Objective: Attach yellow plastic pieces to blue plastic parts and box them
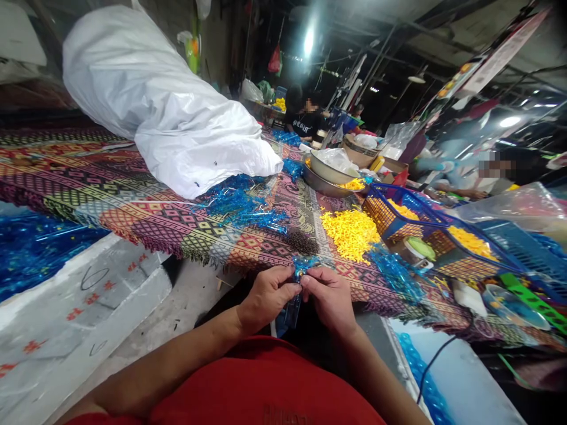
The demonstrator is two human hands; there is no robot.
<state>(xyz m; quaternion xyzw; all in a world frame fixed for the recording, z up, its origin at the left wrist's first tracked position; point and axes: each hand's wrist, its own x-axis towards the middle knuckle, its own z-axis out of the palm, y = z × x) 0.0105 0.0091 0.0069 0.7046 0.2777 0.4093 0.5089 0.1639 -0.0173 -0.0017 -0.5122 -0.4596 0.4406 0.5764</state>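
Red shirt (266, 383) of the person filled the near edge of the view, with both forearms running forward from it. Beyond lay a long table (88, 171) draped in woven, multicoloured cloth, with a bulging white plastic sack (163, 106) on its left side and a co-worker in a black shirt (305, 121) seated far off. To the right stood a blue-rimmed mesh basket (390, 215) holding yellow pieces, with a steel bowl (321, 174) farther along and a loose yellow heap (349, 233) on the cloth. Both hands were together just off the table's near edge, the left hand (268, 298) and right hand (328, 298) almost touching, their fingertips (295, 283) pinching a small twist of blue translucent plastic (303, 265), which hung down between them. Loose blue plastic (243, 203) lay scattered on the cloth beyond.
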